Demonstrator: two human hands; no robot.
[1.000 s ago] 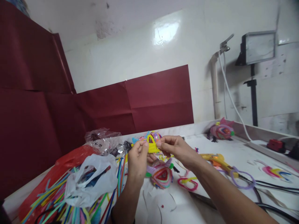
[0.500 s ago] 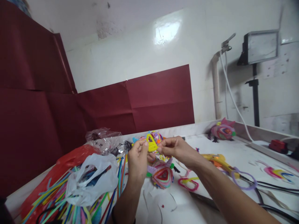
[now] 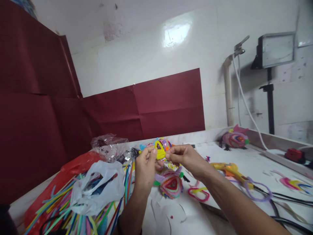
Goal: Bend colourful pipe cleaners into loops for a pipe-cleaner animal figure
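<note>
Well, closest to where I stand, a white paper sheet with dark curved lines and a red dot (image 3: pixel 158 209) lies under the forearms, and a crumpled white plastic bag (image 3: pixel 97 194) sits on a heap of multicoloured fuzzy strips (image 3: pixel 79 225). Just beyond the paper is a rounded, striped fuzzy craft piece with green tips (image 3: pixel 172 185); a pink fuzzy loop (image 3: pixel 207 196) lies to its right. Above the striped piece, the small yellow fuzzy piece with an arched top (image 3: pixel 160 152) is held up between both hands: the left hand (image 3: pixel 144 164) pinches its left side, the right hand (image 3: pixel 189 159) its right edge (thumb and forefinger, both times). A yellow glue gun (image 3: pixel 226 168) lies off to the right. Farther back, a pink fish-like craft (image 3: pixel 234 139) sits in the table's corner, and dark red sheeting (image 3: pixel 171 104) covers the lower wall.
</note>
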